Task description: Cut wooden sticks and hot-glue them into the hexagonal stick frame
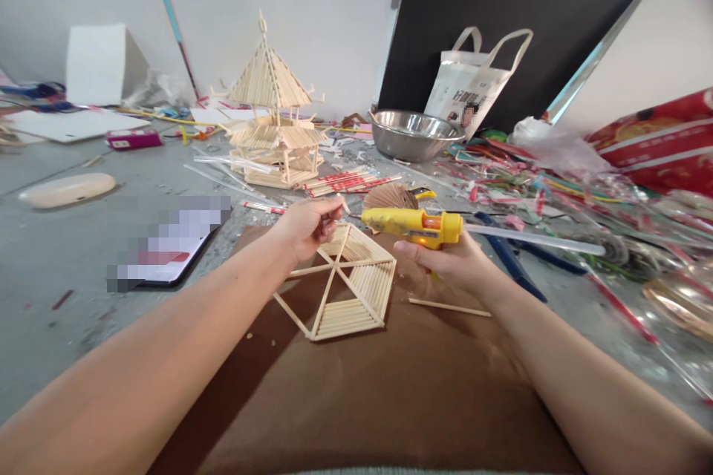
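My right hand (454, 258) is wrapped round a yellow hot glue gun (398, 220), its nozzle pointing left and a clear glue stick (538, 240) poking out of its back. Between the fingertips of my left hand (312, 226) is a short wooden stick (344, 202), close to the nozzle; whether they touch I cannot tell. Below both hands lies a hexagonal frame of wooden sticks (350, 315) with spokes meeting in the middle. Several of its wedges are filled with rows of sticks, others are open. My left hand hides part of its far left side.
A stick pavilion (272, 82) stands behind, near red-wrapped sticks (348, 182) and a metal bowl (415, 137). A phone (172, 245) lies left. Blue-handled pliers (512, 260) and a loose stick (450, 307) lie right. Brown cloth (356, 401) covers the front; clutter spreads at right.
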`<state>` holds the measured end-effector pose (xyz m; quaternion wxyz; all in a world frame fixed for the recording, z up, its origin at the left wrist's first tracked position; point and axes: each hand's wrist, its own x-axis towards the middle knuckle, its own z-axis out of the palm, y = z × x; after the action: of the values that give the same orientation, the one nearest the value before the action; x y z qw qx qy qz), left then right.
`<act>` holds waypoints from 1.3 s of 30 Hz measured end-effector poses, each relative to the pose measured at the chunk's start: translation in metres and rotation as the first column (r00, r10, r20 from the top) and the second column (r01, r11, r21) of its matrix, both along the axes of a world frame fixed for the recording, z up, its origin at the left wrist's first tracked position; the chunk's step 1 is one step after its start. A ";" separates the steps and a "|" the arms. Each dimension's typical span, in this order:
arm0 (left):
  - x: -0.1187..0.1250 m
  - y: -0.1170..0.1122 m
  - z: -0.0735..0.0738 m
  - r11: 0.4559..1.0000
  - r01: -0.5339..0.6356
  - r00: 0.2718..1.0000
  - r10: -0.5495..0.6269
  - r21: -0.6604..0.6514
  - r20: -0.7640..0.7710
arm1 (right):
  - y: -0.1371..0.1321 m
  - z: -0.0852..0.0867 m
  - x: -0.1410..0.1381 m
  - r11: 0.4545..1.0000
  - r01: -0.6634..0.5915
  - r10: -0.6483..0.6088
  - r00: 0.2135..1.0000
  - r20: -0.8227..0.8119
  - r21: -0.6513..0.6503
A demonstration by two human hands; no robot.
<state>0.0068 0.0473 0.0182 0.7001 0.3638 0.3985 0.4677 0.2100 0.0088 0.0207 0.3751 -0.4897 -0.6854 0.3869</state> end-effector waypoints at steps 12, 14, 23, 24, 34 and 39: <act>-0.001 0.002 -0.006 0.995 0.021 0.999 -0.017 0.102 -0.036 | -0.004 0.006 -0.001 1.000 -0.001 0.001 0.999 -0.054 -0.007; -0.002 0.002 -0.006 0.991 0.041 0.998 -0.034 0.128 -0.057 | -0.004 0.007 0.000 1.000 0.001 -0.001 0.998 -0.059 -0.004; 0.002 -0.003 -0.006 0.948 0.149 0.962 -0.073 0.282 -0.264 | -0.001 0.012 0.000 1.000 0.018 -0.018 0.997 -0.073 -0.003; 0.002 -0.003 -0.006 0.945 0.152 0.959 -0.070 0.291 -0.275 | -0.001 0.012 0.000 1.000 0.015 -0.015 0.997 -0.069 -0.002; 0.004 -0.003 -0.005 0.903 0.147 0.875 0.072 0.404 -0.479 | 0.000 0.010 0.002 1.000 0.014 -0.015 0.999 -0.051 -0.017; 0.003 -0.003 -0.007 0.788 0.189 0.725 0.290 0.586 -0.624 | 0.001 0.011 0.002 0.995 0.008 -0.017 0.996 -0.089 -0.095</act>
<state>0.0102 0.0444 0.0115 0.3308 0.7047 0.4645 0.4222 0.2118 0.0095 0.0321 0.3843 -0.4933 -0.6457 0.4383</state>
